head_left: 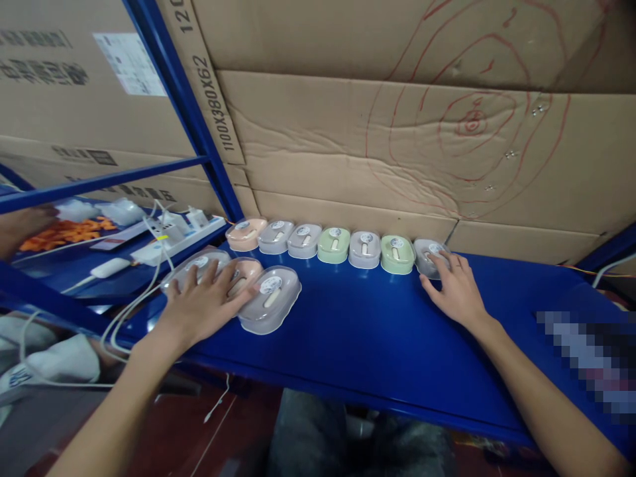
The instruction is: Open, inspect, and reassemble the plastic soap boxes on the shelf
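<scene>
In the head view, the left hand [206, 301] was laid flat with fingers spread over three loose boxes [271, 298] at centre-left of the blue counter [358, 344], apparently to steady them. The right hand [454, 285] was seen fingers-open on the end box [428, 255] of a row [334, 244] kept aligned against the cardboard [397, 152].

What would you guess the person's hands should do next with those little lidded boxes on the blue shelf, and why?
Probably slide the clear box from the left-hand cluster up toward the back row. The row of seven boxes runs along the cardboard wall, and the right hand rests on its last grey box. The left hand lies flat over three loose boxes in front, which look unsorted.
</scene>
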Demonstrator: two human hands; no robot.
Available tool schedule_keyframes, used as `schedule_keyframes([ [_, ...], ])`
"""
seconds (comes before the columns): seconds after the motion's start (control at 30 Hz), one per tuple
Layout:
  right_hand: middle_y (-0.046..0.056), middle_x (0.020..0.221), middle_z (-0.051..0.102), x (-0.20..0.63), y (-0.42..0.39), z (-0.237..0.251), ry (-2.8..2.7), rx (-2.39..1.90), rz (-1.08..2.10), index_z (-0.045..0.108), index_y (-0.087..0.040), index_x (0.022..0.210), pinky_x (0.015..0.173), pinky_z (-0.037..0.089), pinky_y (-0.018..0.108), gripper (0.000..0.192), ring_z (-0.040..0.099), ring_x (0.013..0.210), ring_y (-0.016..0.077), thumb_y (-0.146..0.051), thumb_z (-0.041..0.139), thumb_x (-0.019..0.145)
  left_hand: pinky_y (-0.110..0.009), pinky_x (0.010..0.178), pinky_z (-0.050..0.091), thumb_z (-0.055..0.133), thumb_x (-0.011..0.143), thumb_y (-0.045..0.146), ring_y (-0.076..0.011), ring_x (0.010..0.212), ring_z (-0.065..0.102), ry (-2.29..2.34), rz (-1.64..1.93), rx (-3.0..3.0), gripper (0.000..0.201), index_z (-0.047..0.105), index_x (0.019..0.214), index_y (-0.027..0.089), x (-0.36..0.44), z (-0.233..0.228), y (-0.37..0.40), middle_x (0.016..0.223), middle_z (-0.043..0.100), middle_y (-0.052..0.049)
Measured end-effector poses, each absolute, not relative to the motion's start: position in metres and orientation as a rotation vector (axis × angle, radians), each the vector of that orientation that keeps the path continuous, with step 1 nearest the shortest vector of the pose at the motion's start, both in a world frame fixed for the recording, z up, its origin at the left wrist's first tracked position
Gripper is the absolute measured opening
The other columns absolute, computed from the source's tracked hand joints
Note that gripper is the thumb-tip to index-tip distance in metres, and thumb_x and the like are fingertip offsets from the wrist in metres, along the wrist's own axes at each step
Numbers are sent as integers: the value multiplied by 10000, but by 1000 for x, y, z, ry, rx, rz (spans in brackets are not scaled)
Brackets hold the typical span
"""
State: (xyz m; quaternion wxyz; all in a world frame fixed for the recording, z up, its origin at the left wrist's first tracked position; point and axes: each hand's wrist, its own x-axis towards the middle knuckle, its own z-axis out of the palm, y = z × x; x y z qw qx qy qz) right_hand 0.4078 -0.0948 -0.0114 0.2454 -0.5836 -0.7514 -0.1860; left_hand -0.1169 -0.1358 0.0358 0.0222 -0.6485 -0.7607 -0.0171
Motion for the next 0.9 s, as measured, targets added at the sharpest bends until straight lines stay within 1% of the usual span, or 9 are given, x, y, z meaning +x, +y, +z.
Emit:
schedule_keyframes([
  [0.13,274,1592,545,412,-92,-17,-2095,-1665,-507,557,-108,1575,1165,468,628,652,467,1481,468,-518,518,1070,-796,1265,215,258,998,801,-559,1661,203,-2333,-46,-1994,978,351,1741,173,-116,34,-136,1814,289,-217],
  [0.23,281,1598,535,410,-93,-18,-2088,-1708,-491,556,-103,1577,1172,468,629,666,465,1481,475,-537,510,1074,-795,1255,225,304,1020,760,-554,1664,206,-2342,-63,-1991,925,364,1733,174,-117,33,-136,1821,283,-206],
  [0.37,285,1610,522,406,-94,-18,-2088,-1720,-475,541,-102,1592,1163,475,641,679,450,1490,485,-538,505,1073,-809,1220,261,375,1018,731,-580,1636,268,-2315,-149,-2009,884,428,1699,170,-116,33,-136,1796,329,-228],
  [0.47,269,1605,533,406,-95,-18,-2077,-1704,-468,538,-129,1598,1165,470,661,669,450,1488,488,-538,510,1069,-819,1218,240,357,1023,730,-591,1638,248,-2328,-147,-2019,888,420,1704,163,-116,34,-137,1799,318,-233],
  [0.57,282,1610,523,407,-94,-19,-2078,-1708,-464,543,-112,1594,1171,468,661,682,448,1492,495,-549,507,1071,-820,1224,224,332,1031,728,-587,1647,220,-2330,-134,-2028,892,388,1719,163,-116,33,-138,1812,291,-222],
  [0.73,274,1630,510,408,-93,-20,-2073,-1717,-431,544,-112,1591,1192,455,667,687,433,1518,496,-551,521,1063,-824,1211,254,377,1031,706,-579,1635,267,-2283,-168,-2028,862,416,1705,171,-120,30,-137,1792,334,-228],
  [0.9,266,1733,409,406,-95,-24,-2120,-1689,-465,431,-108,1669,1268,366,683,734,292,1638,504,-519,520,1067,-816,1233,220,393,1024,730,-568,1653,228,-2304,-167,-2042,887,393,1718,176,-124,29,-135,1802,313,-222],
])
